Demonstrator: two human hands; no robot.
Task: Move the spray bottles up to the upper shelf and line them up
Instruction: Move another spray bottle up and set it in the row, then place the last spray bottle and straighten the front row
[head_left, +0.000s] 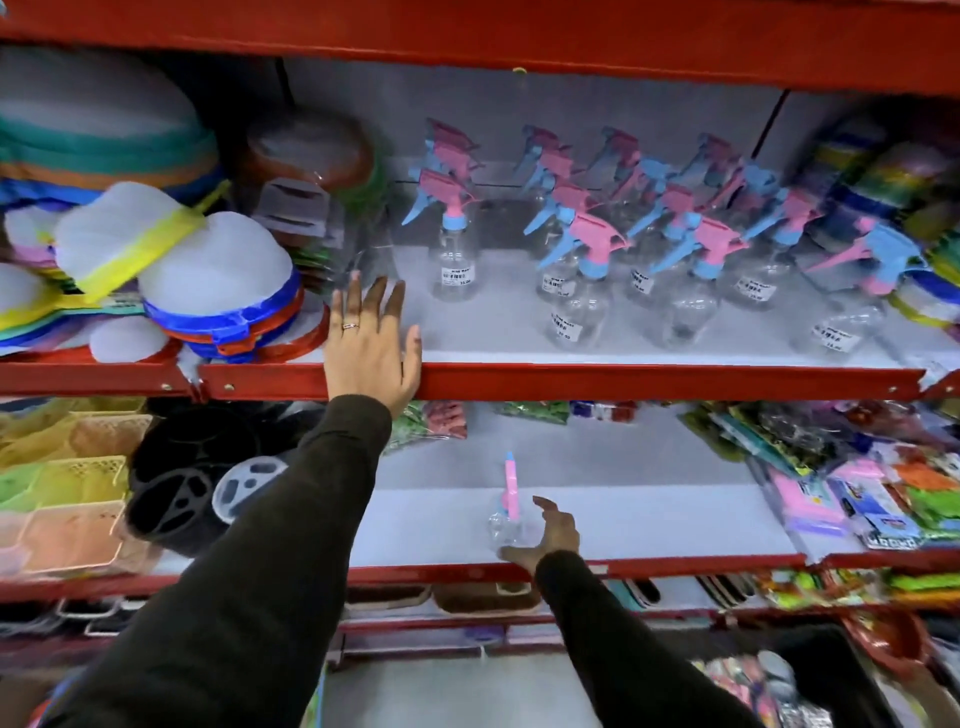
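Several clear spray bottles (582, 270) with pink and blue trigger heads stand on the upper shelf (623, 382), spread from the middle to the right. One bottle (453, 260) stands apart at their left. My left hand (371, 340) lies flat and open on the shelf's red front edge, left of that bottle, holding nothing. On the lower shelf (649, 564) a single clear spray bottle (506, 512) stands near the front. My right hand (545, 535) is open with spread fingers right beside it, touching or nearly touching its right side.
Stacked colourful mesh food covers (208, 291) crowd the upper shelf's left end. Coloured plastic goods (930, 270) fill its right end. On the lower shelf, baskets (67, 499) and black trays sit left, packaged items (857, 499) right.
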